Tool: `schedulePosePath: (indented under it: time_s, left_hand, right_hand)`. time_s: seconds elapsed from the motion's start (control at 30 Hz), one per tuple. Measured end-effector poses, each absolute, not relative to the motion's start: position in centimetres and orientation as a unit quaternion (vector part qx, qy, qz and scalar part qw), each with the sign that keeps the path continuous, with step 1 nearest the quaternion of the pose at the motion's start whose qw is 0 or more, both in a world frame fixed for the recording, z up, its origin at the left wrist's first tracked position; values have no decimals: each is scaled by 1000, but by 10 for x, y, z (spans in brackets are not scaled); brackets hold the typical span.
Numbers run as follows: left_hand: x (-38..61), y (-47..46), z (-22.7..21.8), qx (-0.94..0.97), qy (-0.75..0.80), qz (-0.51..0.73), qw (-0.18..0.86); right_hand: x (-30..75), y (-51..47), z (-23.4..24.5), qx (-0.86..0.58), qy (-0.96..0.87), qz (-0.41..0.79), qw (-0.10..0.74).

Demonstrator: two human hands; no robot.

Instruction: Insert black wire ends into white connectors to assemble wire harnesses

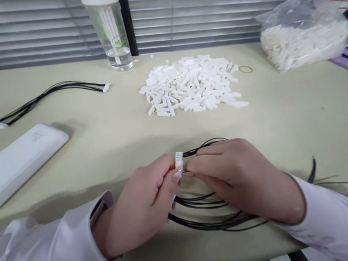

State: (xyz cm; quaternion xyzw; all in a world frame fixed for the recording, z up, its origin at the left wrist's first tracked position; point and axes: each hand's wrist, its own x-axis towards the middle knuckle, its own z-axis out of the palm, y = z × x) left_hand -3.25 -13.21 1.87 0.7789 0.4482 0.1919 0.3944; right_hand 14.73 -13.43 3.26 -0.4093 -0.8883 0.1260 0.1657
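Between thumb and forefinger, my left hand grips a small white connector housing with a row of slots facing up. Several black wires run from the housing off to the right. My right hand is closed close beside it, its fingertips pinching a thin dark wire at the housing's side; whether the wire end is inside the housing I cannot tell. Below the hands more black wires curve from under my left hand toward the right, passing beneath my right hand and wrist.
A pile of loose white connector housings lies behind my hands, near a rubber band. A clear bag of white parts sits at the right back. A bottle, a finished-looking wire harness and a white case are at the left.
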Motion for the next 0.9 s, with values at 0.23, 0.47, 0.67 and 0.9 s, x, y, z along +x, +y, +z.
schedulePosePath:
  time_s: [0.23,0.47,0.67,0.9]
  left_hand:
    - [-30,-133,20,752,455,208,430]
    - [-28,-133,19,645,491,245,532]
    - [-26,-127,22,560,554,276,551]
    - [-25,-119,19,469,589,378,539]
  right_hand:
    - [150,-131,34,-404,-892,122,164]
    - [144,-133,36,-434,-884,91,149]
    - [166,-122,45,-446,-872,97,179]
    - [199,-111,66,-527,-814,13,242]
